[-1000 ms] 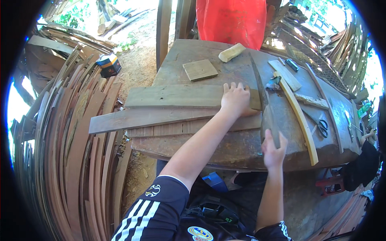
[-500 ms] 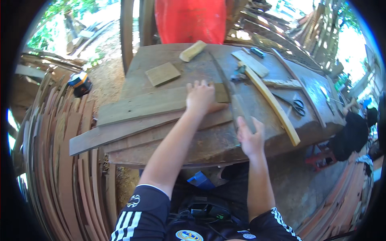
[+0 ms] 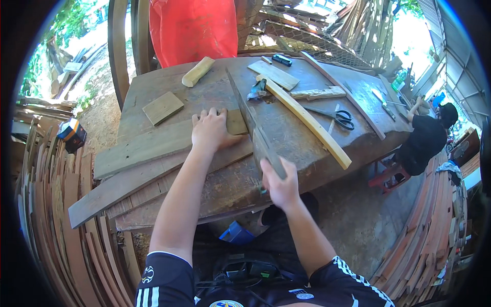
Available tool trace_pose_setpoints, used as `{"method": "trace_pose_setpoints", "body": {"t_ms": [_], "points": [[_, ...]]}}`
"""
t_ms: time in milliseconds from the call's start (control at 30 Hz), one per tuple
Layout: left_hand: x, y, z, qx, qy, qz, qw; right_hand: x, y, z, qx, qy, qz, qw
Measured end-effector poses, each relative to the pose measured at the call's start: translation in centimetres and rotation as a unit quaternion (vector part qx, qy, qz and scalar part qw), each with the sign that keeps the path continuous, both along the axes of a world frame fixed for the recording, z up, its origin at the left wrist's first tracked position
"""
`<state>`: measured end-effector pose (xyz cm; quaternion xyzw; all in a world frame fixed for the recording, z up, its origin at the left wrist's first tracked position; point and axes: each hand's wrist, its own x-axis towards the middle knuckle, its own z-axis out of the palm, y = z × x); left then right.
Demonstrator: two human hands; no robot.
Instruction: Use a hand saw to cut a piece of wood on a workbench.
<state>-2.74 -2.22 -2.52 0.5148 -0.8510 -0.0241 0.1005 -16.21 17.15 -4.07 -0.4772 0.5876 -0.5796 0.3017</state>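
My left hand lies spread and flat, pressing on the right end of a grey-brown board. Its thumb points toward the board's end. Closed around the near end of what looks like a handsaw, my right hand holds it beside that end. The long, dark blade slants away to the far left across the table. Whether its edge touches the wood, I cannot tell. Beneath the top board, more boards are fanned out, jutting past the table's left side.
The worn table also bears a square wooden offcut, a short wood block, a long pale strip and black-handled scissors. Stacked planks flank both sides. A person in black sits at the far right.
The whole view has swung to the right, bringing the seated person more into sight. My left hand stays on the board, and my right hand keeps its grip on the handsaw.
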Motion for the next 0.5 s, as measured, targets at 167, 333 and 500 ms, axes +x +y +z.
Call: {"method": "trace_pose_setpoints", "body": {"t_ms": [167,333,500], "points": [[0.9,-0.3,0.7,-0.018,-0.004,0.017,1.000,2.5,6.2,-0.1,-0.002,0.018,-0.025,1.000],[0.4,0.4,1.2,0.004,-0.015,0.008,1.000,0.5,-0.8,0.6,-0.022,0.098,-0.008,0.995],[1.8,-1.9,-1.0,-0.001,-0.010,0.038,0.999,3.0,5.0,0.7,-0.021,0.120,0.002,0.993]]}}
